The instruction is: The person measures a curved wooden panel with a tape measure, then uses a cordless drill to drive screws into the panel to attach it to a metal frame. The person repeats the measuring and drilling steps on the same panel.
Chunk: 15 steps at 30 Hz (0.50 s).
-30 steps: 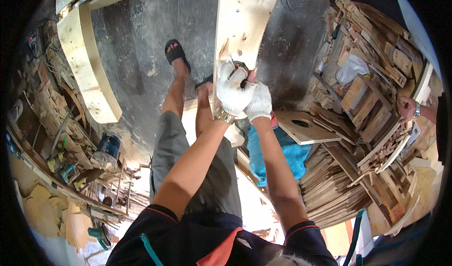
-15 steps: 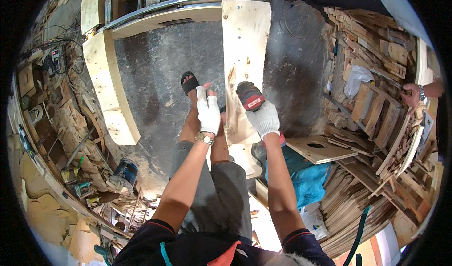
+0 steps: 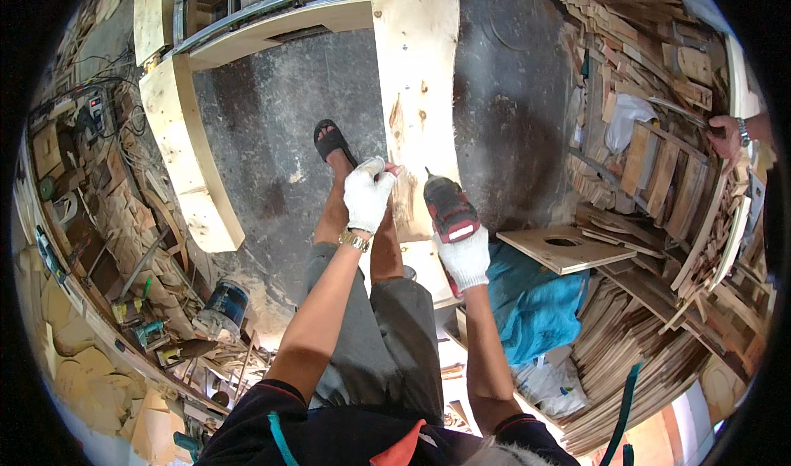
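Observation:
My right hand (image 3: 465,257), in a white knit glove, grips a red and black cordless drill (image 3: 447,204). The bit points away from me, over the right edge of a pale wooden board (image 3: 418,70) that has small metal screws along its face. My left hand (image 3: 367,200), gloved with bare fingertips, is closed in a pinch at the board's left edge. Whatever sits between those fingertips is too small to make out. The board runs lengthwise from my knees to a metal-railed frame (image 3: 280,4) at the far end.
Another pale wooden piece (image 3: 185,153) stands on the left. On the right are stacked offcuts (image 3: 651,161), a panel with an oval hole (image 3: 568,252) and a blue cloth (image 3: 535,301). Another person's hand (image 3: 727,139) rests at the far right. A paint bucket (image 3: 224,308) stands lower left.
The drill has come back toward me and its bit now shows. My left hand has gone from loosely extended fingers to a pinch, moving slightly right toward the board.

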### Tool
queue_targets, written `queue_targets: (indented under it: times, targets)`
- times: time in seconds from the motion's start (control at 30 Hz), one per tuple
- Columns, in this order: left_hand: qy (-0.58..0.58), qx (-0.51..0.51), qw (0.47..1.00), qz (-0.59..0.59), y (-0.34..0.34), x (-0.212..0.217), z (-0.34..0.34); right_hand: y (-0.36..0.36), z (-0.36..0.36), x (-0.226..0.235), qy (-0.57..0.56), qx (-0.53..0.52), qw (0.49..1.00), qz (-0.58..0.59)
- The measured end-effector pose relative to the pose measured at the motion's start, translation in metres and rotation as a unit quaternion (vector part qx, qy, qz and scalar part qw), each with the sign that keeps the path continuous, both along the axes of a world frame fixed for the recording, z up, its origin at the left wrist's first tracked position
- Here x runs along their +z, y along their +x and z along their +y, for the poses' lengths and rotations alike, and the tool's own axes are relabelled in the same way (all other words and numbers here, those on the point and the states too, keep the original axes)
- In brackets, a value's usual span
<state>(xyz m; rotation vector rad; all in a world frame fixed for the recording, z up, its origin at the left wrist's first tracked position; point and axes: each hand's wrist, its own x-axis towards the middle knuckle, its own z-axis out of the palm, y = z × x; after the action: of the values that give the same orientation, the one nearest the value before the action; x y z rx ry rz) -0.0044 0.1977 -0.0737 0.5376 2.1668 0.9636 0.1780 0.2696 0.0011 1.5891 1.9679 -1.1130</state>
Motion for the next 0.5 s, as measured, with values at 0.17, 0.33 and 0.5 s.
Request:
queue_targets:
  times: [0.17,0.33,0.5]
  targets:
    - [0.052,0.056,0.995,-0.058,0.014,-0.014,-0.005,0.030,-0.035,0.005,-0.010,-0.078,0.990,0.114]
    - [0.052,0.083,0.984,-0.152,0.032,-0.031,-0.014,0.046,-0.064,0.004,-0.083,-0.082,0.990,0.075]
    - [0.085,0.146,0.902,-0.396,0.046,-0.033,-0.010,0.048,-0.076,-0.005,-0.005,-0.056,0.989,0.140]
